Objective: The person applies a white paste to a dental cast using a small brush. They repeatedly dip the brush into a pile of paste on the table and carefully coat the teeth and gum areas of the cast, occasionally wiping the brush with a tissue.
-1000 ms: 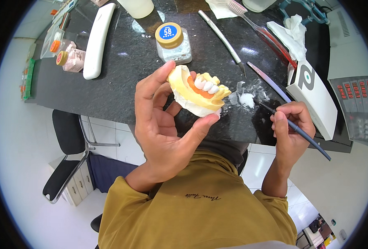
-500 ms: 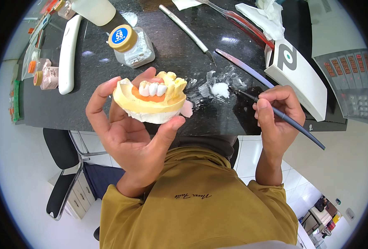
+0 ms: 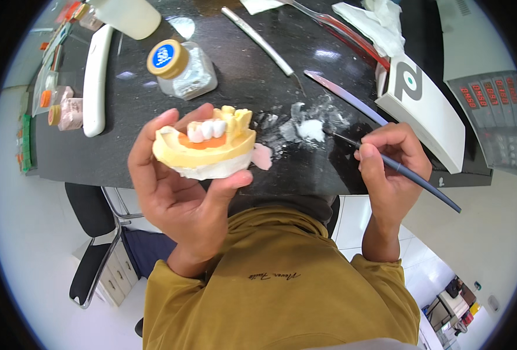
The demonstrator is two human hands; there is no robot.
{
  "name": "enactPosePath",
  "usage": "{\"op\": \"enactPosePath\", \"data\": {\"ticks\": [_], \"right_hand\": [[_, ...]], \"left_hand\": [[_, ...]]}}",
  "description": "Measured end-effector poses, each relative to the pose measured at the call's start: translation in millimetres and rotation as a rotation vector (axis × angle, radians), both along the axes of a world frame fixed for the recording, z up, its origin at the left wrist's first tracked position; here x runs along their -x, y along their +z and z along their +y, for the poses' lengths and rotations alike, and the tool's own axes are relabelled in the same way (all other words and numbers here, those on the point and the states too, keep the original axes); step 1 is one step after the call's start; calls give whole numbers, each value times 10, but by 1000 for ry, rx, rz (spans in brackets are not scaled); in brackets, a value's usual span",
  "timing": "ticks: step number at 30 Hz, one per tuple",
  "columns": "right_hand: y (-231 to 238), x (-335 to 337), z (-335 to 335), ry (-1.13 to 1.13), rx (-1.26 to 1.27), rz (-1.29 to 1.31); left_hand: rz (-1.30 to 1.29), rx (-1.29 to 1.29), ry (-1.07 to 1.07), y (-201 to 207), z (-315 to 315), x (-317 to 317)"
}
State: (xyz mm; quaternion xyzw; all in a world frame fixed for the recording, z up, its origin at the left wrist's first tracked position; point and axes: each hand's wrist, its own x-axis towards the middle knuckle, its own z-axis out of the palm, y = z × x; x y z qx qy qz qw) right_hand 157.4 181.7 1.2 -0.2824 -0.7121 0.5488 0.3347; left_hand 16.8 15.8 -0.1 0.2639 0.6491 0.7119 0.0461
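My left hand (image 3: 182, 192) is closed round a dental model (image 3: 203, 153), a yellow jaw cast on a white plaster base, held above the table's front part. White crowns (image 3: 206, 130) sit in a row on it, above an orange gum section. In my right hand (image 3: 395, 169) is a thin dark brush (image 3: 413, 174), pinched like a pen. Its tip points left, close to a small heap of white powder or paste (image 3: 311, 130) smeared on the dark tabletop. A pink patch (image 3: 262, 157) lies beside the model.
A gold-lidded jar (image 3: 185, 70) of pale powder stands behind my left hand. Farther back lie a knife-like tool (image 3: 258, 41) and a purple-handled tool (image 3: 346, 96). To the right are a white box (image 3: 425, 116) and a unit with red digits (image 3: 486, 111). A long white object (image 3: 97, 81) lies left.
My left hand has tilted the dental model and brought it slightly left. The brush has stayed nearly still, its tip beside the white heap.
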Motion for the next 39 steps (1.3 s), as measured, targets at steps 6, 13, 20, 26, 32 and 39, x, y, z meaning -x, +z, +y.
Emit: {"op": "enactPosePath", "data": {"ticks": [6,13,20,26,32,39], "right_hand": [[22,-33,-13,12,-23,-25],[96,-89,-154,62,1,169],[110,97,-337,280,-254,353],[27,293,-496,243,-378,470],[11,336,-494,247,-462,448],[-21,342,-502,248,-447,455]], "left_hand": [[81,-50,-100,-46,-20,24],[184,-1,-59,-47,-29,15],[260,58,68,-41,25,-18],[452,190,99,-120,-22,31],[596,263,102,-108,-48,65],[674,294,135,-115,-44,71]]}}
